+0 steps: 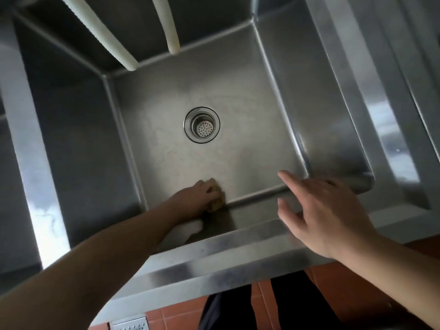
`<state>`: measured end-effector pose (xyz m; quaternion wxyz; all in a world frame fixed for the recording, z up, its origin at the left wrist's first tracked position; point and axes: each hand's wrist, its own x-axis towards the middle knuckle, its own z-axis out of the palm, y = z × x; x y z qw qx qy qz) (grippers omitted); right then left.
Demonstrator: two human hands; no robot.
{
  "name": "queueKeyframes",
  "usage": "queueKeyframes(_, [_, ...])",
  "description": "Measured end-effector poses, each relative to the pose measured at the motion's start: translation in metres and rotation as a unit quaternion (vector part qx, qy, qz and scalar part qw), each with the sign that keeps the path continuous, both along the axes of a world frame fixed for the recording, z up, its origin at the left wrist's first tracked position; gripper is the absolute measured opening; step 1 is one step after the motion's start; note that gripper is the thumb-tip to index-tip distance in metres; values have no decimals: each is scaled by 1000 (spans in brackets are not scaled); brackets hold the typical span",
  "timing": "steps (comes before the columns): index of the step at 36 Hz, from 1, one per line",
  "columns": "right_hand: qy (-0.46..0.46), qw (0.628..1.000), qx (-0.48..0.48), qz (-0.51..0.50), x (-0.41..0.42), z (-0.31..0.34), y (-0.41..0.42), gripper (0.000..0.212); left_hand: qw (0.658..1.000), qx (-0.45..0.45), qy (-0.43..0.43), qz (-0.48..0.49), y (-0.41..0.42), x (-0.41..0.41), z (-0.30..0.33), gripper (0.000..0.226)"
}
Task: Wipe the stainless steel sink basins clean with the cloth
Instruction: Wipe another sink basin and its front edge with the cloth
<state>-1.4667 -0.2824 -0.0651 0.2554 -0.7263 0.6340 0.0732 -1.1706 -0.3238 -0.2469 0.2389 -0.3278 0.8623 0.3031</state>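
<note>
Wiping is under way: your left hand (194, 195) presses a yellowish cloth (216, 198) on the basin (238, 96) floor at lower centre, against the near wall, grip closed around it. Your right hand (326, 210) hovers spread and empty over the front rim. Next, sweep toward the drain (201, 125), probably covering the corners.
</note>
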Motion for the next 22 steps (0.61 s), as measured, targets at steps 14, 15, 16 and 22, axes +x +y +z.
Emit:
queueKeyframes(14, [4, 1000, 21, -21, 0, -4, 0, 49, 983, -112, -48, 138, -90, -120, -11, 51])
queueKeyframes(15, [4, 999, 20, -27, -1, -5, 0, 44, 981, -113, -45, 151, -98, -118, -11, 52])
queueKeyframes(16, [5, 999, 16, -32, -1, -7, 1, 40, 980, -116, -41, 154, -106, -115, -10, 52])
queueKeyframes(22, [-4, 999, -24, -44, -2, -16, 4, 33, 963, -106, -102, 226, -146, -61, -7, 58])
